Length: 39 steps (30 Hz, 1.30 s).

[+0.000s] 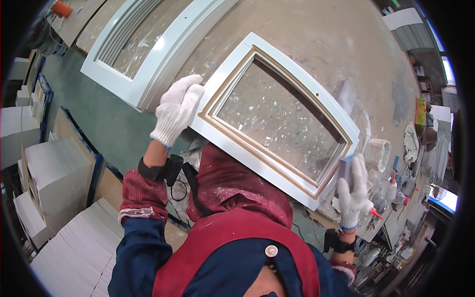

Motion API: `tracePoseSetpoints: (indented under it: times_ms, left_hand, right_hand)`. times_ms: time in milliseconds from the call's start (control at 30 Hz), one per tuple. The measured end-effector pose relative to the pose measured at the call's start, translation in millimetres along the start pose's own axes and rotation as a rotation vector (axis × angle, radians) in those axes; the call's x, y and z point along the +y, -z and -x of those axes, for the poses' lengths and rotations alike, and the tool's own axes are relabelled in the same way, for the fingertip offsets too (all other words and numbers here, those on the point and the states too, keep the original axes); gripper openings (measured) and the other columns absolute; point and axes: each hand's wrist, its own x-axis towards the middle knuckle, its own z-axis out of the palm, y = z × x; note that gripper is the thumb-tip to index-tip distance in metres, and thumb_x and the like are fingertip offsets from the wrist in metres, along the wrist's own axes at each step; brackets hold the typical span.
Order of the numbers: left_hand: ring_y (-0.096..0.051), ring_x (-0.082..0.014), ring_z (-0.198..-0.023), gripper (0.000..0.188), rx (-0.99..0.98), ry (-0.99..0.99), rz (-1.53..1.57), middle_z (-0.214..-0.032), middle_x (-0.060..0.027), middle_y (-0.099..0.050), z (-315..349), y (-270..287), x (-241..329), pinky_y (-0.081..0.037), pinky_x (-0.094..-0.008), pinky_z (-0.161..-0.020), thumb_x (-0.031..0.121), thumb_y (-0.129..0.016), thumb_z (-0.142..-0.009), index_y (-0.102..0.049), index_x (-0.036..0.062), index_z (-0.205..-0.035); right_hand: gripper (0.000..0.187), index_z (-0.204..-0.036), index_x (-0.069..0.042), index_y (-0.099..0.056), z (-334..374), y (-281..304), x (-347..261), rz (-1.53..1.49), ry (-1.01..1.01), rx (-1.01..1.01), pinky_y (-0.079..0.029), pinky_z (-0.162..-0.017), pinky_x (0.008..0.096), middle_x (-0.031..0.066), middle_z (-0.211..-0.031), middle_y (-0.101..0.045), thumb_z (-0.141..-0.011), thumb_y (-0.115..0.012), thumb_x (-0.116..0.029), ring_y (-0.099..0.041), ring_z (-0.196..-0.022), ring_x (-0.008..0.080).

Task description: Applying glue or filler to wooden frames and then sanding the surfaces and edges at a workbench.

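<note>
1. While a person in a dark red apron (232, 230) stands at a spattered worktable (341, 29), a white frame (257, 161) lies flat before them, tilted across the view. One long side is curved, a brown band lines the opening, and the straight side faces the body.

2. The left hand (178, 110), in a white knitted glove, is at the frame's left end. Its fingers are extended rather than clenched; they seem to rest against the edge, though firm contact is hard to confirm.

3. The right hand (353, 190), gloved alike, is beside the frame's lower right corner with fingers raised and parted. A bluish-grey block-like piece (344, 170) shows between hand and corner; whether the hand grasps it, I cannot tell.

4. Near the right wrist is a red nozzle (376, 214); whether it is held is unclear. A clear plastic tub (378, 152) sits farther right, and more white frames (141, 89) are at upper left.

5. The step in hand appears to be working on or steadying the frame from both ends. The next move likely calls for left-hand support and careful right-hand control at the corner, without marking the white surface.
</note>
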Motion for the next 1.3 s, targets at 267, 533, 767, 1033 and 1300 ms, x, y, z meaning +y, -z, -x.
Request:
tracePoseSetpoints:
  times_ms: [267,533,767,1033,1300]
  left_hand:
    - [-0.07,-0.0246,-0.098,0.035,-0.224,0.009,-0.097,-0.106,-0.0183,-0.071,30,63,84,-0.054,-0.0331,-0.088,0.025,-0.064,-0.097,-0.066,-0.0016,-0.12]
    - [-0.065,-0.014,-0.069,0.032,-0.34,-0.822,0.04,-0.09,-0.0038,-0.067,85,57,164,-0.049,-0.0269,-0.058,0.025,-0.079,-0.077,-0.073,0.0103,-0.105]
    - [-0.061,-0.013,-0.068,0.03,-0.3,-0.967,0.016,-0.088,-0.0027,-0.065,112,53,189,-0.047,-0.0253,-0.059,0.026,-0.074,-0.08,-0.071,0.0096,-0.105]
    - [-0.061,-0.0145,-0.069,0.028,-0.265,-0.684,-0.015,-0.087,-0.006,-0.067,137,66,156,-0.048,-0.0262,-0.061,0.018,-0.074,-0.081,-0.071,0.0043,-0.105]
    - [-0.062,-0.016,-0.069,0.026,-0.146,-0.558,-0.113,-0.086,-0.0092,-0.068,112,93,127,-0.049,-0.0271,-0.063,0.01,-0.074,-0.081,-0.071,-0.0009,-0.105]
  right_hand:
    - [0.053,-0.139,0.002,-0.054,50,-13,68,0.423,-0.288,-0.005,-0.029,-0.117,0.0468,0.0239,-0.146,-0.048,-0.088,-0.063,-0.012,-0.04,-0.138,0.0425]
    - [0.059,-0.13,0.003,-0.06,-3,-41,-83,-0.008,0.362,-0.054,-0.04,-0.108,0.0506,0.0243,-0.129,-0.058,-0.076,-0.076,-0.015,-0.053,-0.124,0.0439]
    - [0.084,-0.136,-0.002,-0.053,19,-94,-109,0.058,0.39,-0.227,-0.044,-0.099,0.0486,0.018,-0.13,-0.054,-0.057,-0.081,-0.015,-0.053,-0.121,0.0382]
    - [0.083,-0.134,-0.003,-0.054,19,-107,-108,0.097,0.404,-0.224,-0.043,-0.1,0.0476,0.0183,-0.131,-0.055,-0.056,-0.081,-0.011,-0.054,-0.121,0.0384]
    - [0.081,-0.135,-0.005,-0.055,16,-104,-105,0.044,0.444,-0.194,-0.044,-0.1,0.0468,0.0174,-0.132,-0.056,-0.058,-0.081,-0.012,-0.055,-0.12,0.0384]
